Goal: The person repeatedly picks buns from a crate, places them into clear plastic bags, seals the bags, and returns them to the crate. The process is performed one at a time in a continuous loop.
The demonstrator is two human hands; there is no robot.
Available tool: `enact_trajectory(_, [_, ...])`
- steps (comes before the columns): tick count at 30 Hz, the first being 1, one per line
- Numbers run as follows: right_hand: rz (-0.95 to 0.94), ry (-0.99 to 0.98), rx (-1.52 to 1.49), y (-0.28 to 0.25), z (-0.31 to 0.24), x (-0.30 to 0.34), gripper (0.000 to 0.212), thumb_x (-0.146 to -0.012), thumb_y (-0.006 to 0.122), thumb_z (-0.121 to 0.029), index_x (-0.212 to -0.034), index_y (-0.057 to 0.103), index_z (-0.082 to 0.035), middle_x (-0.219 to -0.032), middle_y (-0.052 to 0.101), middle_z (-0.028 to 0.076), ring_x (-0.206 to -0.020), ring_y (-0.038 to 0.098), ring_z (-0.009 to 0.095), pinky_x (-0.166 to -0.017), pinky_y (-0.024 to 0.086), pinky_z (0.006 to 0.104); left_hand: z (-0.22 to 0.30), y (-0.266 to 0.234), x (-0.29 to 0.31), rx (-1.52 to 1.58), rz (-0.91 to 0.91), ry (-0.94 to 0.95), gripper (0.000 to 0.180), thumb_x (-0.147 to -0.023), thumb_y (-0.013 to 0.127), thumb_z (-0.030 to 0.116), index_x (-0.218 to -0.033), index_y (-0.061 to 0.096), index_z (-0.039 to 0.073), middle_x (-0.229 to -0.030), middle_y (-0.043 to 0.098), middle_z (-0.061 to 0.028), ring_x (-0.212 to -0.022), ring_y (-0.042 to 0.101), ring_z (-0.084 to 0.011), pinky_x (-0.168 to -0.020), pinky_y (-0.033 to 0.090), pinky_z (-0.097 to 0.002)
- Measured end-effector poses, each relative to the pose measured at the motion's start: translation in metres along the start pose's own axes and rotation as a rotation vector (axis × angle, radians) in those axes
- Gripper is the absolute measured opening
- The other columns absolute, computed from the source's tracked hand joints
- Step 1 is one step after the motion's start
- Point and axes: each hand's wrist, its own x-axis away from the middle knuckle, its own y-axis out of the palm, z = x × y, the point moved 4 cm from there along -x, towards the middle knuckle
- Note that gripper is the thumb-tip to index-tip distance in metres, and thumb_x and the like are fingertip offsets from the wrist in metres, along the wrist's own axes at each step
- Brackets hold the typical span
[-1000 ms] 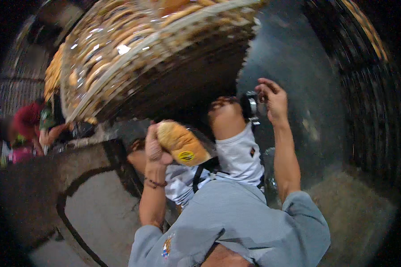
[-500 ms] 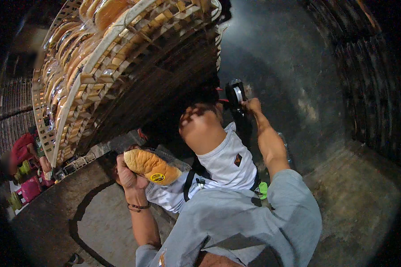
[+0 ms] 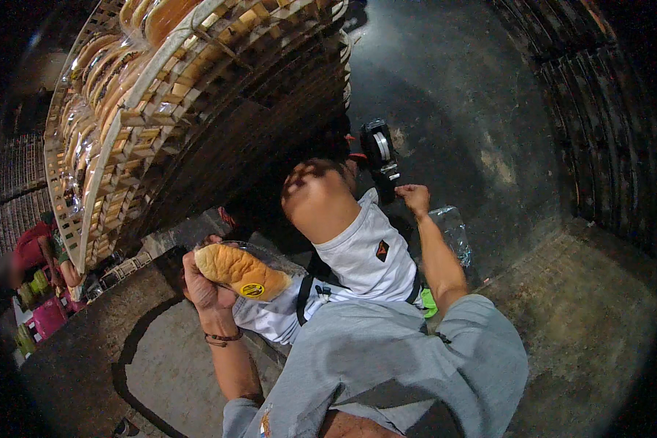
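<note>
My left hand (image 3: pixel 207 287) is closed around one end of a bread loaf (image 3: pixel 237 269) in a clear bag. The loaf is golden brown, with a round yellow sticker on its wrapper, and it is held tilted above my white-clad leg. To the right, my right hand (image 3: pixel 415 198) is closed, its fingers curled together just beside a black device (image 3: pixel 381 157) with a pale roll in it. Whatever may be between those fingers is too small to make out. Past the right forearm lies a crinkled piece of clear plastic (image 3: pixel 455 228).
A large woven basket (image 3: pixel 142 102) packed with wrapped breads (image 3: pixel 102 77) leans in from the upper left. Dark ridged panels (image 3: pixel 598 131) line the right side. Far left, another person in red (image 3: pixel 33 252) is near pink and green items (image 3: pixel 49 317). A concrete ledge (image 3: pixel 164 358) runs at lower left.
My right hand has drawn back toward me, away from the roll of the black device. More of the clear plastic shows beside my forearm. My left hand keeps hold of the bread.
</note>
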Motion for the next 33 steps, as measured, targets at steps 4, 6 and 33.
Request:
enact_trajectory(4, [0.187, -0.03, 0.286, 0.009, -0.005, -0.011, 0.021, -0.082, 0.079, -0.028, -0.088, 0.081, -0.007, -0.077, 0.076, 0.01, -0.074, 0.073, 0.019, -0.072, 0.054, 0.0329, 0.0, 0.008, 0.002, 0.012, 0.007, 0.041, 0.037, -0.097, 0.051, 0.031, -0.111, 0.059, -0.001, -0.103, 0.07, -0.0206, -0.096, 0.068, -0.0353, -0.089, 0.056, -0.0462])
enact_trajectory(6, [0.235, -0.015, 0.437, 0.01, 0.012, -0.025, 0.021, -0.083, 0.078, -0.029, -0.085, 0.08, -0.008, -0.074, 0.074, 0.01, -0.072, 0.072, 0.02, -0.073, 0.055, 0.034, 0.004, 0.009, 0.003, -0.004, 0.05, 0.099, 0.035, -0.097, 0.051, 0.03, -0.111, 0.059, -0.001, -0.103, 0.069, -0.0188, -0.096, 0.068, -0.0352, -0.089, 0.056, -0.0461])
enact_trajectory(33, [-1.789, -0.512, -0.57, -0.021, -0.454, 0.331, 0.099, -0.08, 0.082, -0.017, -0.158, 0.022, -0.005, -0.125, 0.063, 0.031, -0.094, 0.069, 0.027, -0.088, 0.054, 0.0387, 0.073, 0.131, 0.057, -0.928, -0.158, 0.917, 0.027, -0.089, 0.058, 0.021, -0.104, 0.066, -0.001, -0.089, 0.073, -0.0117, -0.084, 0.069, -0.0161, -0.079, 0.055, -0.031])
